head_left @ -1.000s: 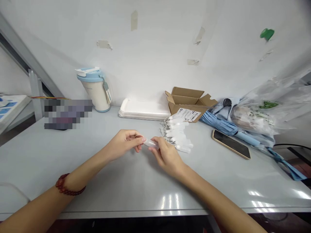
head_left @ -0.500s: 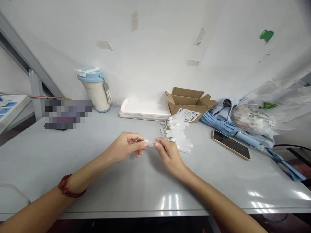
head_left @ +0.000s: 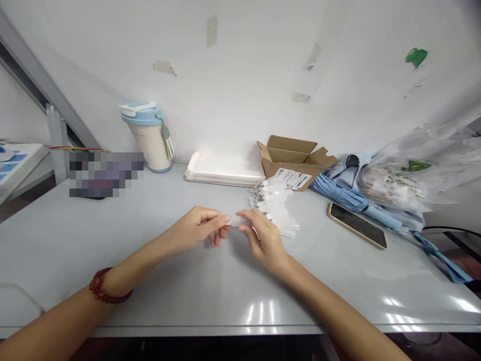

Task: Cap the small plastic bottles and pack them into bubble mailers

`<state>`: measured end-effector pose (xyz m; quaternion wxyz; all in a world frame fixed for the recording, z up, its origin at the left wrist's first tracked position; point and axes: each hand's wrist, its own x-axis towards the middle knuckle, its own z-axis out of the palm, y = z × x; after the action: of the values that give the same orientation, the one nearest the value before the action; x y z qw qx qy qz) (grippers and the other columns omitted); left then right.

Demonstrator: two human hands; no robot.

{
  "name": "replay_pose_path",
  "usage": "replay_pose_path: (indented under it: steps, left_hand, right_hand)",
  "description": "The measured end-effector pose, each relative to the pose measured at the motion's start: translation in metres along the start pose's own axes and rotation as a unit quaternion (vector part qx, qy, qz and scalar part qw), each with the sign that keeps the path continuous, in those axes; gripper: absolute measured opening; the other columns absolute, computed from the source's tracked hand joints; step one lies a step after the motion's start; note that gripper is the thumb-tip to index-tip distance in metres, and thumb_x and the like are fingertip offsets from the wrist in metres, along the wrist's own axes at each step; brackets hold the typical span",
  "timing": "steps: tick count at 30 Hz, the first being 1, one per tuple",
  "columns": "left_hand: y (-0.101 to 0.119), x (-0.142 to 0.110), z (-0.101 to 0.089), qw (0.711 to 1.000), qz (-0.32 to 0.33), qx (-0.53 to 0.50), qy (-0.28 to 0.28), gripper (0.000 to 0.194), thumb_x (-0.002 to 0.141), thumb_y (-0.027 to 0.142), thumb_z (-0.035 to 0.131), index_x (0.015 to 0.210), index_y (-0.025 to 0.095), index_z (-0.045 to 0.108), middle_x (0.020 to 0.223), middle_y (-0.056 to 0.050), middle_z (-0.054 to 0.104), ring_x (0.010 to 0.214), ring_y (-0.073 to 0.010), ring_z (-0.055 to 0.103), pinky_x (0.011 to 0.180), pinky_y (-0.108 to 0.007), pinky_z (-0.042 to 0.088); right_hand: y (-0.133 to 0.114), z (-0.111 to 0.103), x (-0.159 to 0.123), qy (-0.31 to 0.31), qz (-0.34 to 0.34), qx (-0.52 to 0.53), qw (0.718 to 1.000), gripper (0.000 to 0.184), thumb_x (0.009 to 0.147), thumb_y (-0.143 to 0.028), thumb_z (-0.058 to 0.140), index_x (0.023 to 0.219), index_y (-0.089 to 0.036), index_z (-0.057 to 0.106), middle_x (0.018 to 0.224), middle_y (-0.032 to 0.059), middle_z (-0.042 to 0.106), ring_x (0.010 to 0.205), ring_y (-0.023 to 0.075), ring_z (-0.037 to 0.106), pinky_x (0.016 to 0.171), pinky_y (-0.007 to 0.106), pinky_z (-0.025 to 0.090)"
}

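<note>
Grey table (head_left: 180,291) bears white pieces (head_left: 278,208); carton (head_left: 291,170); phone (head_left: 356,225).

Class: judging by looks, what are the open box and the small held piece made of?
Open box: matte brown cardboard, judging by its folded flaps. Held piece: probably smooth plastic, being whitish and translucent, though blur leaves its finish unsure.

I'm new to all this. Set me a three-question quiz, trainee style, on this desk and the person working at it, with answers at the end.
1. Multiple choice: which of the person's arms wears the bracelet? A) right; B) left; C) neither.
2. True or false: the box stands open.
3. Open question: what is the left hand pinching?

Key: 1. B. 2. True: its flaps are up. 3. One end of a small, whitish tube.
</note>
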<state>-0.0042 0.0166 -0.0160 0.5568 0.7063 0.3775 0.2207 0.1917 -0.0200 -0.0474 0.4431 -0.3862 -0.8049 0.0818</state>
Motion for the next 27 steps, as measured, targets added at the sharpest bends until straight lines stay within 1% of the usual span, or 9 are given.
replay_pose_path:
  steps: [4, 8, 10, 13, 16, 19, 23, 25, 27]
  left_hand:
    - [0.000, -0.002, 0.003, 1.000, 0.000, 0.015, 0.019, 0.044, 0.089, 0.048, 0.045, 0.066, 0.015, 0.060, 0.057, 0.001, 0.058, 0.051, -0.0110, 0.054, 0.054, -0.023, 0.042]
    - [0.003, -0.006, 0.008, 0.992, 0.039, 0.111, 0.046, 0.041, 0.091, 0.042, 0.043, 0.061, 0.016, 0.054, 0.052, 0.002, 0.053, 0.052, -0.0113, 0.051, 0.053, -0.023, 0.039]
    - [0.003, -0.007, 0.011, 0.976, 0.088, 0.187, 0.063, 0.038, 0.092, 0.037, 0.042, 0.060, 0.017, 0.051, 0.054, 0.002, 0.052, 0.052, -0.0108, 0.048, 0.053, -0.023, 0.036]
    - [-0.001, -0.006, 0.014, 0.946, 0.164, 0.266, 0.082, 0.037, 0.093, 0.031, 0.041, 0.060, 0.017, 0.050, 0.056, 0.001, 0.050, 0.052, -0.0108, 0.044, 0.053, -0.024, 0.034]
    - [-0.005, -0.006, 0.016, 0.922, 0.221, 0.307, 0.084, 0.032, 0.094, 0.029, 0.041, 0.066, 0.017, 0.052, 0.059, 0.000, 0.049, 0.052, -0.0114, 0.041, 0.052, -0.024, 0.032]
    - [-0.008, -0.006, 0.019, 0.906, 0.250, 0.332, 0.078, 0.028, 0.094, 0.025, 0.040, 0.071, 0.017, 0.054, 0.062, -0.001, 0.050, 0.055, -0.0125, 0.043, 0.054, -0.025, 0.033]
    - [-0.010, -0.008, 0.020, 0.900, 0.264, 0.340, 0.073, 0.024, 0.094, 0.023, 0.040, 0.078, 0.016, 0.057, 0.066, -0.003, 0.054, 0.057, -0.0134, 0.046, 0.056, -0.025, 0.035]
    - [-0.010, -0.008, 0.018, 0.900, 0.267, 0.334, 0.077, 0.021, 0.094, 0.021, 0.041, 0.083, 0.016, 0.058, 0.070, -0.004, 0.057, 0.059, -0.0136, 0.048, 0.057, -0.025, 0.037]
    - [-0.012, -0.006, 0.016, 0.907, 0.255, 0.326, 0.082, 0.018, 0.093, 0.020, 0.042, 0.088, 0.015, 0.059, 0.075, -0.004, 0.060, 0.062, -0.0139, 0.051, 0.059, -0.025, 0.039]
  right_hand:
    - [-0.002, -0.002, 0.000, -0.024, 0.017, 0.008, 1.000, 0.022, 0.096, -0.029, 0.037, 0.106, -0.017, 0.053, 0.079, 0.0055, 0.058, 0.068, 0.0150, 0.054, 0.061, 0.027, 0.044]
    - [-0.007, -0.003, 0.003, -0.080, 0.188, 0.114, 0.972, 0.034, 0.096, -0.040, 0.032, 0.085, -0.017, 0.054, 0.064, -0.0002, 0.051, 0.056, 0.0118, 0.048, 0.055, 0.025, 0.040]
    - [-0.007, -0.003, 0.005, -0.100, 0.280, 0.204, 0.933, 0.041, 0.093, -0.049, 0.034, 0.069, -0.019, 0.047, 0.055, -0.0040, 0.041, 0.048, 0.0093, 0.040, 0.048, 0.024, 0.036]
    - [-0.004, -0.006, 0.011, -0.142, 0.379, 0.349, 0.845, 0.047, 0.083, -0.061, 0.046, 0.060, -0.021, 0.036, 0.052, -0.0076, 0.031, 0.042, 0.0062, 0.029, 0.039, 0.021, 0.029]
    - [0.000, -0.011, 0.015, -0.189, 0.436, 0.434, 0.765, 0.047, 0.076, -0.059, 0.059, 0.060, -0.020, 0.038, 0.050, -0.0097, 0.028, 0.040, 0.0041, 0.022, 0.036, 0.019, 0.024]
    - [0.005, -0.016, 0.016, -0.213, 0.472, 0.461, 0.721, 0.043, 0.078, -0.054, 0.060, 0.060, -0.017, 0.046, 0.046, -0.0109, 0.024, 0.038, 0.0030, 0.017, 0.034, 0.018, 0.018]
    - [0.008, -0.020, 0.016, -0.239, 0.499, 0.465, 0.691, 0.041, 0.081, -0.053, 0.057, 0.066, -0.014, 0.055, 0.045, -0.0120, 0.020, 0.037, 0.0029, 0.013, 0.033, 0.018, 0.015]
    - [0.008, -0.019, 0.016, -0.234, 0.492, 0.465, 0.698, 0.040, 0.081, -0.052, 0.058, 0.066, -0.015, 0.053, 0.047, -0.0117, 0.020, 0.039, 0.0032, 0.013, 0.034, 0.018, 0.016]
    - [0.008, -0.017, 0.017, -0.222, 0.465, 0.457, 0.725, 0.039, 0.082, -0.052, 0.056, 0.066, -0.017, 0.050, 0.050, -0.0108, 0.022, 0.041, 0.0043, 0.016, 0.036, 0.019, 0.021]
